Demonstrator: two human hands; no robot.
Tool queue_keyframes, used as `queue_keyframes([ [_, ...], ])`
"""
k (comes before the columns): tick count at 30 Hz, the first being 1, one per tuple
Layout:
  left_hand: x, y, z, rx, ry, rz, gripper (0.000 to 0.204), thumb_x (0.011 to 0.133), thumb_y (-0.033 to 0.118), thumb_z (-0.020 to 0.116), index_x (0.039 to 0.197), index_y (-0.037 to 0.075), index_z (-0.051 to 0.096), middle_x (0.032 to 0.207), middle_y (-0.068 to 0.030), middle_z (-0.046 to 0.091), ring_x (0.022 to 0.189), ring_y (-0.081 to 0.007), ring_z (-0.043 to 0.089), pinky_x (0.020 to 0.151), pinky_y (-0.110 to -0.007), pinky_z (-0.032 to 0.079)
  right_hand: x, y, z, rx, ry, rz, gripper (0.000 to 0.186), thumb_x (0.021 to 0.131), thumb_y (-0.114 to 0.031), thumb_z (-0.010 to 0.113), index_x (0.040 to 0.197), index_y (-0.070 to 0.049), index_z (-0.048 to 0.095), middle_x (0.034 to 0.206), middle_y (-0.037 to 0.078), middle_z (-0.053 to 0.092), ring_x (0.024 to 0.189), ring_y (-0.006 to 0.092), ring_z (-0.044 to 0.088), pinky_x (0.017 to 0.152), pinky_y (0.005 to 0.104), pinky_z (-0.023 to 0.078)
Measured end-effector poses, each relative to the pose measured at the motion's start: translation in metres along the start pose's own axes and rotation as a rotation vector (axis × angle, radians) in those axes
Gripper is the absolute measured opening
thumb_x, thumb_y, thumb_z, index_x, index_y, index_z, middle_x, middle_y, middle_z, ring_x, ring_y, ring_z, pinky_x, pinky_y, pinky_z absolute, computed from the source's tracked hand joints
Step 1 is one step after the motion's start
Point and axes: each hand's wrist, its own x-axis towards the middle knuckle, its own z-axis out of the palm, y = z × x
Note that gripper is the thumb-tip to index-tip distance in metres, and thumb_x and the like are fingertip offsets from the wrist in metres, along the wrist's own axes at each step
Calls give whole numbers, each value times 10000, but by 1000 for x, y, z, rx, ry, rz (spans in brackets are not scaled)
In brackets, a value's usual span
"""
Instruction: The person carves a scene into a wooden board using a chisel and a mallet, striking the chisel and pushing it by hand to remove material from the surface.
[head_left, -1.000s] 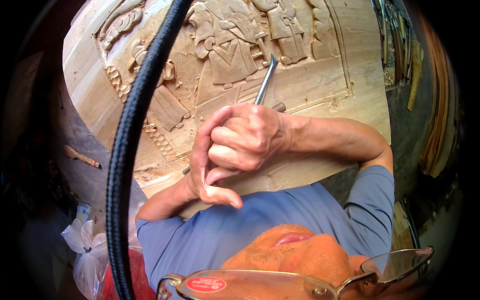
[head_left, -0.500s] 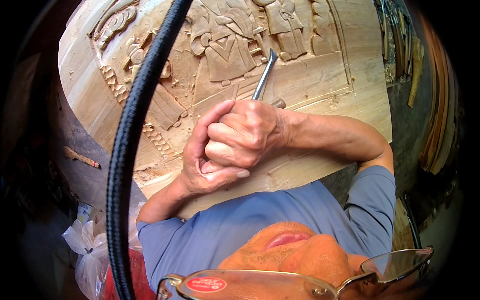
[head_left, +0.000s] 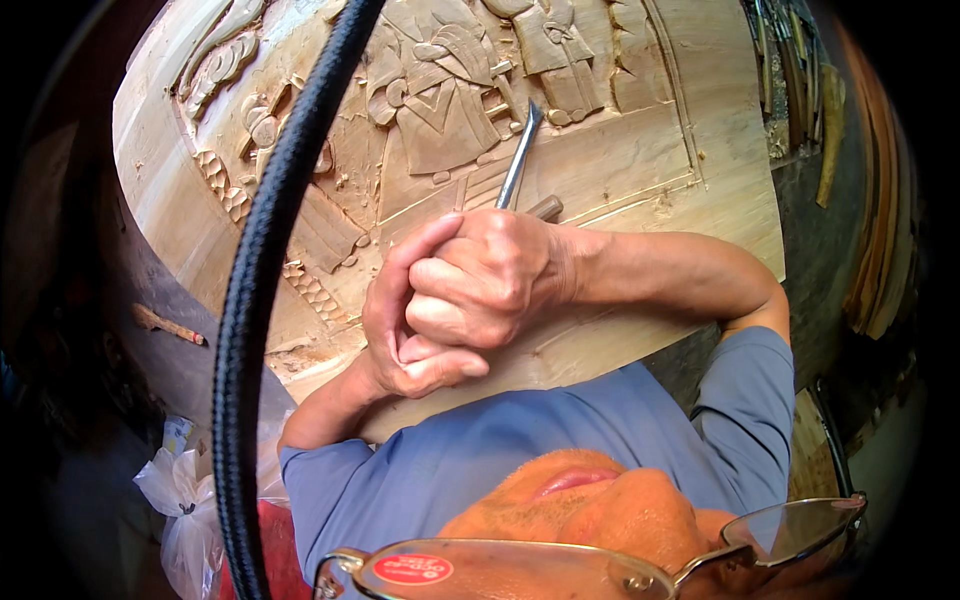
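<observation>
My right hand [head_left: 475, 285] is closed in a fist over the lower part of the carved wooden panel [head_left: 720, 220]; what it may hold is hidden. My left hand [head_left: 390, 315] wraps round it from the left, fingers along its edge and thumb folded beneath. A metal chisel [head_left: 518, 155] with a flat tip points up the panel from just beyond my knuckles, its near end hidden behind the hands. A short wooden cylinder [head_left: 543, 208] shows behind my right wrist. Carved robed figures [head_left: 435, 125] in relief fill the panel's upper part.
A black braided hose [head_left: 265, 250] crosses the left of the view. Tools [head_left: 790, 70] and long wooden strips [head_left: 865, 200] lie right of the panel. A short stick [head_left: 170, 325] lies at left, above a tied plastic bag [head_left: 185, 505] and a red object [head_left: 275, 545].
My left thumb has curled in against my right fist from sticking out lower down, tightening the clasp. The panel and chisel appear shifted slightly up and left in the view.
</observation>
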Motion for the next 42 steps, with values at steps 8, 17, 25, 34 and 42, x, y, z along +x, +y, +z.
queue_keyframes([
  [8,-4,-5,1,-8,12,54,1265,778,598,986,1624,-157,426,1476,-304,656,1362,-387,686,1171,-446,516,5,-7,-6,64,21,35,340,781,-226,766,713,-120,450,711,6,415,520,114,507,443,303,408],
  [17,1,-8,6,-43,27,30,1193,808,465,1007,1649,-140,415,1475,-229,667,1365,-311,672,1161,-406,504,-4,2,-4,28,20,-27,284,674,-224,721,719,-127,457,730,3,418,543,123,520,492,312,447],
  [25,1,-11,4,-59,-17,69,1229,774,475,1030,1636,-155,421,1509,-284,637,1397,-357,654,1190,-435,491,-6,1,-8,24,-6,-44,308,798,-264,738,696,-131,479,681,9,474,507,111,569,455,319,475],
  [34,6,-13,10,-21,27,142,1119,792,517,973,1533,-187,519,1424,-382,650,1343,-504,670,1188,-573,494,-10,-3,-5,-32,59,-64,299,634,-256,690,715,-102,446,701,26,462,542,129,545,504,331,504],
  [42,14,-15,11,-43,0,166,1156,819,519,978,1573,-196,469,1464,-361,637,1372,-455,666,1184,-513,509,-9,2,-12,-44,35,-72,303,722,-228,729,714,-108,450,703,11,450,531,117,527,484,316,455],
])
